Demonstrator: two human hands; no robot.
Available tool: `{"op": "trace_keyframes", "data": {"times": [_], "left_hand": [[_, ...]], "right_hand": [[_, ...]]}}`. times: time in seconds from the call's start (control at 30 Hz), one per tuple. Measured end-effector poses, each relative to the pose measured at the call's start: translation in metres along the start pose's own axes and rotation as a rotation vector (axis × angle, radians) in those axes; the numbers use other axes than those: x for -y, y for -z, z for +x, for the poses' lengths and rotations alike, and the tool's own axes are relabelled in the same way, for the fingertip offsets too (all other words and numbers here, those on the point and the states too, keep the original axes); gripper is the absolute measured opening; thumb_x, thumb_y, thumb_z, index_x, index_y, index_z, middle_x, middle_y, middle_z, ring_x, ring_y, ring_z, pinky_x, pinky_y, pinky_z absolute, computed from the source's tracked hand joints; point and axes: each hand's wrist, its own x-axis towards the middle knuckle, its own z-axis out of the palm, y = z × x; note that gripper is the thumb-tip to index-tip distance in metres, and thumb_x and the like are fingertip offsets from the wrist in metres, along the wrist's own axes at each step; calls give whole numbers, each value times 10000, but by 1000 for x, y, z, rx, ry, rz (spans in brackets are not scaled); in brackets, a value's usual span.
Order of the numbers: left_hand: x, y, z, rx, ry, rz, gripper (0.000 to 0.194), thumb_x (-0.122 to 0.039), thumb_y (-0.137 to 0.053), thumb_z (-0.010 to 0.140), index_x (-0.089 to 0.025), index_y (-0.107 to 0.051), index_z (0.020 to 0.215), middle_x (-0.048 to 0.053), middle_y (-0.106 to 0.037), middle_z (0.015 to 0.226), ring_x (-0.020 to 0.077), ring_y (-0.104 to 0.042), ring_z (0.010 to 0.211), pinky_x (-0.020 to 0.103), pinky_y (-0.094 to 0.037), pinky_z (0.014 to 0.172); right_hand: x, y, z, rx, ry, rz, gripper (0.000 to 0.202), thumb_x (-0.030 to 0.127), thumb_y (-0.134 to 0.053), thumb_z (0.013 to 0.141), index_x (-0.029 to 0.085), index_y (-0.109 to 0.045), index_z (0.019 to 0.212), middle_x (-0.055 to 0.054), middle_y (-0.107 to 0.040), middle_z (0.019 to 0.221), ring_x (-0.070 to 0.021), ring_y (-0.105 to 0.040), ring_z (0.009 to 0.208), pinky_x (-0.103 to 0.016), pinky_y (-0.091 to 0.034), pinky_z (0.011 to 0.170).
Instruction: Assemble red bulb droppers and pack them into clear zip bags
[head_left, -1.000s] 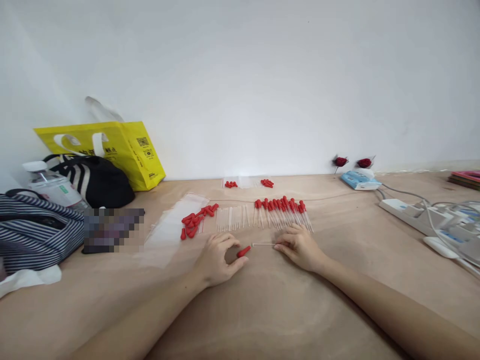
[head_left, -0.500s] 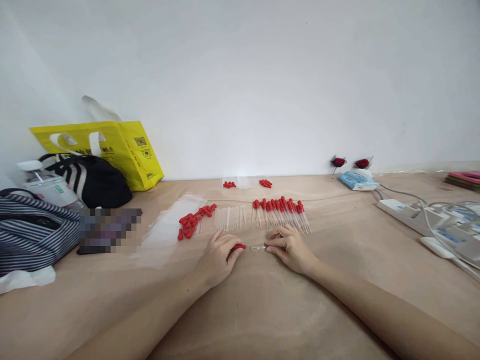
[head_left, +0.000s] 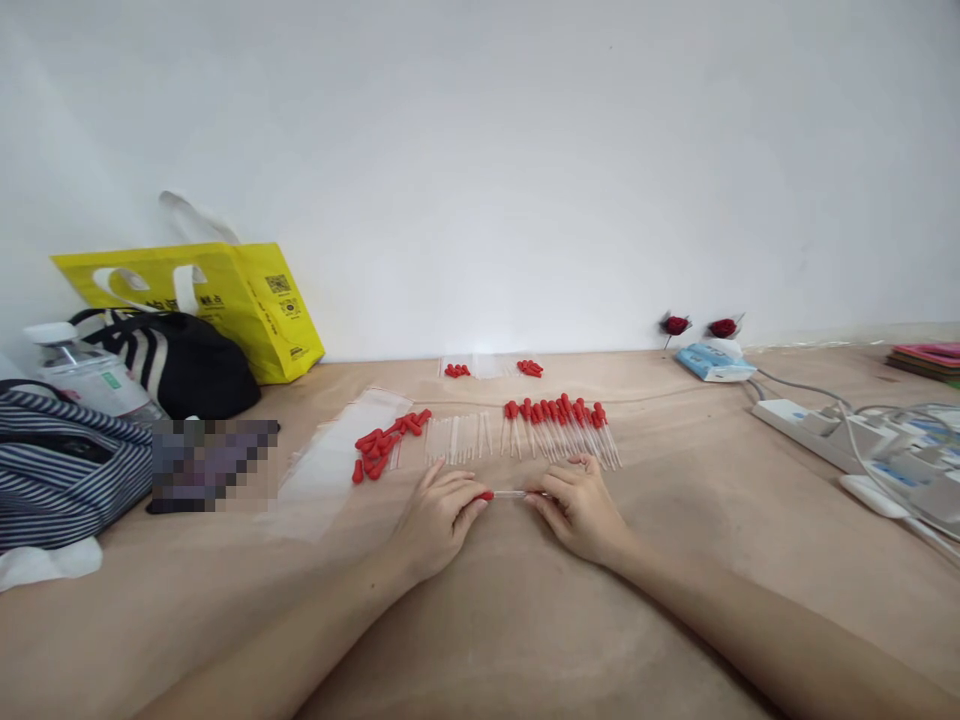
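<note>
Between thumb and fingers, my left hand (head_left: 444, 515) pinches a red rubber bulb (head_left: 486, 495). A clear glass tube (head_left: 510, 494) meets the bulb's open end, and its other end is pinched by my right hand (head_left: 576, 508). Loose red bulbs (head_left: 375, 455) lie in a pile beyond my left hand. Bare glass tubes (head_left: 461, 438) are laid side by side at the middle. Beyond my right hand is a row of tubes with red bulbs on them (head_left: 566, 415).
Plastic bags (head_left: 330, 465) lie left of the bulbs. Farther left are a yellow bag (head_left: 262, 310), a black bag (head_left: 202, 365), a bottle (head_left: 101, 375) and a striped bag (head_left: 82, 470). A tissue pack (head_left: 714, 363) and power strips (head_left: 817, 435) with cables are at the right.
The glass tube in my right hand has moved left and now meets the red bulb in my left hand. The gap between them has closed.
</note>
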Motion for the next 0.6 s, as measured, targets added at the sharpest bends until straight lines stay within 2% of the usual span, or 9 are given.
{"op": "trace_keyframes", "data": {"times": [0.13,0.23,0.4,0.6], "left_hand": [[-2,0,1,-23,-1,-3,183,-237,-431,853,-215,-600,920,12,-675,891,186,-564,953,465,-235,982],[-3,1,1,-78,27,-10,161,-259,-463,837,-220,-617,862,3,-677,828,172,-588,858,468,-238,966],[-3,2,0,-145,58,-44,153,-261,-471,836,-229,-619,815,-18,-665,765,148,-594,761,443,-251,932],[-7,6,-2,-118,0,-17,147,-229,-457,841,-216,-596,795,-20,-663,749,155,-582,781,442,-212,934]], "right_hand": [[6,0,0,-20,-14,16,173,252,-438,849,202,-587,778,17,-627,680,-108,-537,615,-357,-206,847],[14,-2,-2,-33,-28,29,159,238,-443,843,201,-584,780,33,-617,659,-87,-522,569,-344,-212,846],[24,-5,-6,-16,-23,100,144,220,-443,838,190,-575,791,23,-616,669,-90,-513,586,-318,-241,789],[17,-1,-3,18,43,117,147,212,-456,831,205,-597,791,29,-631,683,-88,-504,576,-313,-223,727]]}}
